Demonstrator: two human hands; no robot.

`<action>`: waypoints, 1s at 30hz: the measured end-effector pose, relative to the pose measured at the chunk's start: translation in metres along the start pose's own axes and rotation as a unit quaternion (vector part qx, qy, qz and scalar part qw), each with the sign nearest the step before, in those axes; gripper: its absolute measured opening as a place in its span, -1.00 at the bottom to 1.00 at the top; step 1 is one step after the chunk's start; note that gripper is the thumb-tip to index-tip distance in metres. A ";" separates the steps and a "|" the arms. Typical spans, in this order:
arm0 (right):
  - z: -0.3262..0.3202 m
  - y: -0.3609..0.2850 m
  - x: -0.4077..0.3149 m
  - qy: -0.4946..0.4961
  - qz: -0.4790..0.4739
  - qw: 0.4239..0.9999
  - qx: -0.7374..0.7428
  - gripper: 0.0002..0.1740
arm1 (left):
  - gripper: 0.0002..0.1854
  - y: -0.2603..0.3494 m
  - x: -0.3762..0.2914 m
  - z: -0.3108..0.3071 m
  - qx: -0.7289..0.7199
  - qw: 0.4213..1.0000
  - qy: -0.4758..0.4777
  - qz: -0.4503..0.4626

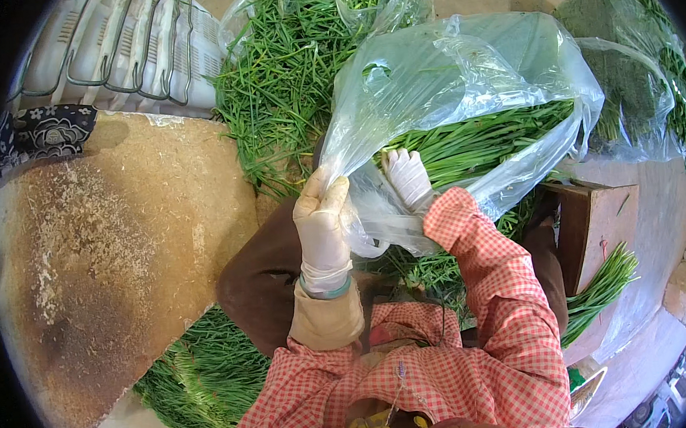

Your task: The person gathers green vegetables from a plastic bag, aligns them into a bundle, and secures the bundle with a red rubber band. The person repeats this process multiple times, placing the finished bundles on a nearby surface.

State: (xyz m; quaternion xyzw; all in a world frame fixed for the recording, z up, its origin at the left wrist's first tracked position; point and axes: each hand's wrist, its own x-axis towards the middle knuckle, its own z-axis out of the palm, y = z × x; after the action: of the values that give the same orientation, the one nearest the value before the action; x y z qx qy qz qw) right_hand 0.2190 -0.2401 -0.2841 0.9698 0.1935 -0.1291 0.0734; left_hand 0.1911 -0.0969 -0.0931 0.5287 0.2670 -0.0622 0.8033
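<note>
My left hand (323,230), in a white glove, pinches the gathered edge of a clear plastic bag (504,39). The bag is spread open to the right, and a thick bunch of long green chive-like stems (487,144) lies in it. Reaching into the bag's mouth, my right hand (407,176), also gloved, has its fingers curled at the near ends of the stems. My right thumb and palm are hidden. Loose plastic folds hang between my wrists, with more greens (436,273) below them.
A heap of loose greens (290,56) lies beyond my left hand, near a white plastic crate (200,51). Filled clear bags (625,75) stand at upper right. A wooden stool (603,219) and a small bunch (602,291) are at right. Worn board (141,228) and bundled greens (211,378) lie left.
</note>
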 end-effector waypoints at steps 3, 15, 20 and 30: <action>-0.009 0.020 -0.021 0.097 -0.022 0.992 0.074 -0.71 | -0.63 0.007 -0.002 0.004 0.022 1.000 -0.007 -0.006; -0.085 0.119 -0.048 0.044 -0.068 0.877 0.474 -0.53 | -0.42 0.032 -0.022 -0.013 -0.126 0.981 -0.142 -0.043; -0.063 0.077 -0.069 -0.176 -0.227 0.937 0.200 -0.06 | -0.37 0.032 -0.036 -0.003 -0.129 0.980 -0.143 -0.042; -0.061 0.073 -0.039 -0.325 -0.254 0.906 0.094 0.20 | -0.38 0.028 -0.040 0.006 -0.068 0.989 -0.123 -0.053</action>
State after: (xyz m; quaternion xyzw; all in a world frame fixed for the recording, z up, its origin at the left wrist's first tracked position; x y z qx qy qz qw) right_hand 0.2262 -0.3090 -0.2079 0.7943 0.3861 -0.4690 0.0055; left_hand 0.1703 -0.0975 -0.0491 0.4465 0.1977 -0.1511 0.8595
